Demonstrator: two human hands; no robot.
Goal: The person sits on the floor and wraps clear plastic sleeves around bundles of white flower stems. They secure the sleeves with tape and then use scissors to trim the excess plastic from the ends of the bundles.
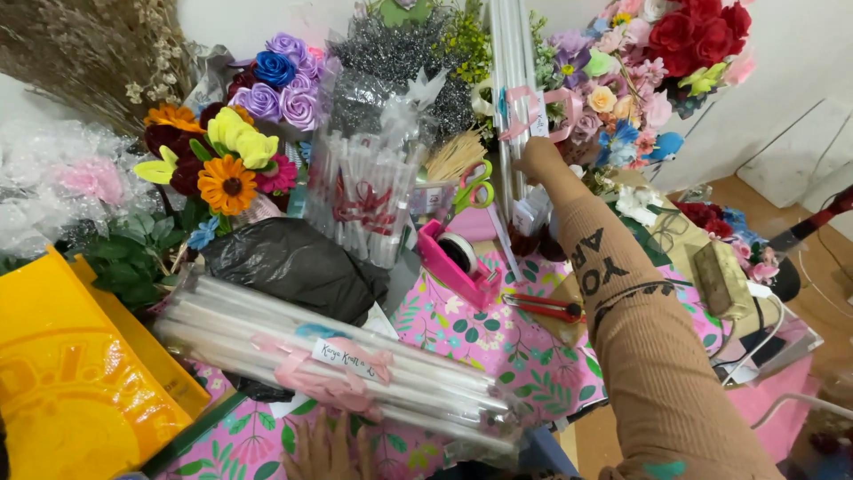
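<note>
Hands among craft flowers on the desk
My right hand point(539, 158) grips upright clear-wrapped white tubes point(514, 80); my left hand point(327, 449), fingers spread, props a wrapped bundle of white paper rolls point(338, 356).

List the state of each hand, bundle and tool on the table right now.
Right hand: stretched out, gripping the upright roll bundle.
Left hand: flat on the tablecloth, under the lying bundle.
Scissors: closed, upright.
Tape dispenser: loaded.
Pliers: closed, flat.
</note>
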